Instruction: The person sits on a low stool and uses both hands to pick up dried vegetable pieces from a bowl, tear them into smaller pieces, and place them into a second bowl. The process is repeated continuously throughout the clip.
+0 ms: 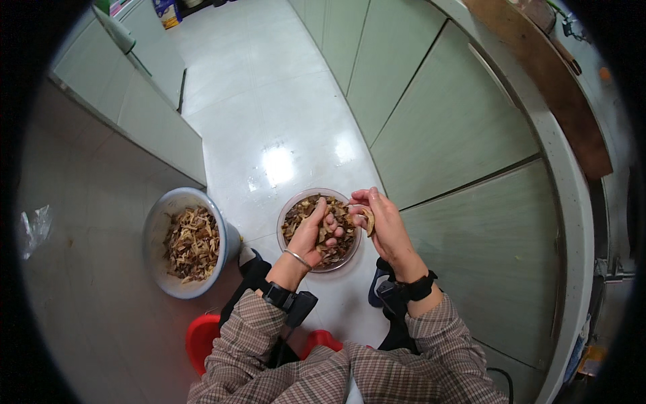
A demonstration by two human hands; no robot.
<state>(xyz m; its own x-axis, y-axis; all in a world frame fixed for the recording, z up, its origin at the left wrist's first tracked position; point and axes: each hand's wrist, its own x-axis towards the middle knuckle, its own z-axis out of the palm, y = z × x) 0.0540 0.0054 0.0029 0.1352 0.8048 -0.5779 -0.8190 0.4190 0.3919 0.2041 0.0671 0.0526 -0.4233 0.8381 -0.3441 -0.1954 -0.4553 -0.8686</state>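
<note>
A round, clear-rimmed basin [281,247] on the floor holds many brown and tan dried pieces, whose kind I cannot tell. Over its left and middle part, my left hand [313,232] has its fingers curled around several of these pieces. My right hand [381,222] is at the basin's right rim, with a curved tan piece [369,222] held in the fingers. The two hands are apart. To the left stands a blue-grey bucket [233,242] with similar, lighter strips [194,245] inside.
Pale green cabinets [469,126] run along the right under a counter with a brown board [555,91]. A low partition [126,121] stands at the left. A red plastic stool [201,338] is partly under me. Clear plastic wrap [35,232] shows at the far left.
</note>
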